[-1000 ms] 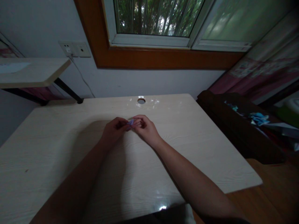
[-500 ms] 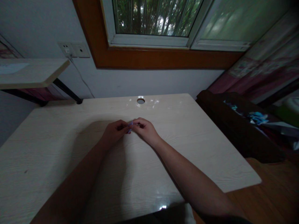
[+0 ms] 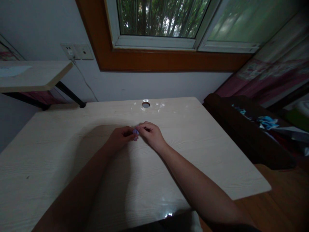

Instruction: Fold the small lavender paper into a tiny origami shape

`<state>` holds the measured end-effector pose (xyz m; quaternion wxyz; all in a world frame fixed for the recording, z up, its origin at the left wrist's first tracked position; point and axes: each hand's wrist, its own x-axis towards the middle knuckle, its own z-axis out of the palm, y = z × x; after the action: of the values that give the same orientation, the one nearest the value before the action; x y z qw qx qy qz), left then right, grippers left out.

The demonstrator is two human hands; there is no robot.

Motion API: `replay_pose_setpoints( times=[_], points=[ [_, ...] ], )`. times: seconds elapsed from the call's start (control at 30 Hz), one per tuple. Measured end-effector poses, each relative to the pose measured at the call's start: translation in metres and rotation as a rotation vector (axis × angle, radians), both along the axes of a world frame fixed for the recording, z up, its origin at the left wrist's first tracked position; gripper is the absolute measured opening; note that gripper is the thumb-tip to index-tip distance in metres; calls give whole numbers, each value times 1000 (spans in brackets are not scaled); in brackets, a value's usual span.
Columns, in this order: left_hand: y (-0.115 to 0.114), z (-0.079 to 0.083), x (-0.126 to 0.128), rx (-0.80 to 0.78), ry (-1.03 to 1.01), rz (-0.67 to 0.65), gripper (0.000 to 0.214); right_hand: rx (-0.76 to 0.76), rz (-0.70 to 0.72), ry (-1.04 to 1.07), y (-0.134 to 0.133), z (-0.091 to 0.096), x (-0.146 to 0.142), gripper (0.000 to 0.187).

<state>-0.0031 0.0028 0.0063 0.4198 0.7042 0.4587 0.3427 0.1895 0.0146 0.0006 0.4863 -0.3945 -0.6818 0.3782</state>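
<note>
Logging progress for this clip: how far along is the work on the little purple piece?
Done: the purple piece already looks small and compact, likely folded, though too tiny to read. In hand: left hand and right hand pinch it together over the desk. Left: not yet set down; how much remains cannot be told.

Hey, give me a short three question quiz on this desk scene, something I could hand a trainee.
1. What is touching the small purple piece?
2. True or false: the round hole in the desk lies beyond the purple piece, toward the window.
3. The wall sockets sit: A) left of the window; B) right of it; C) under the desk.
Key: 1. Both hands: the left hand and the right hand pinch it at their fingertips. 2. True. 3. A.
</note>
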Motion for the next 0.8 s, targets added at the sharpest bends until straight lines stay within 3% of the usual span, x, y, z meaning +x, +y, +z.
replay_pose_setpoints(
  times=[0.17, 0.53, 0.8],
  points=[
    [0, -1, 0, 8, 20, -17, 28, 20, -4, -13, -2, 6, 0, 21],
    [-1, 1, 0, -124, -125, 148, 32, -102, 49, 14, 1, -1, -1, 16],
    [1, -2, -1, -139, -113, 113, 32, -163, 41, 63, 1, -5, -2, 13]
  ],
)
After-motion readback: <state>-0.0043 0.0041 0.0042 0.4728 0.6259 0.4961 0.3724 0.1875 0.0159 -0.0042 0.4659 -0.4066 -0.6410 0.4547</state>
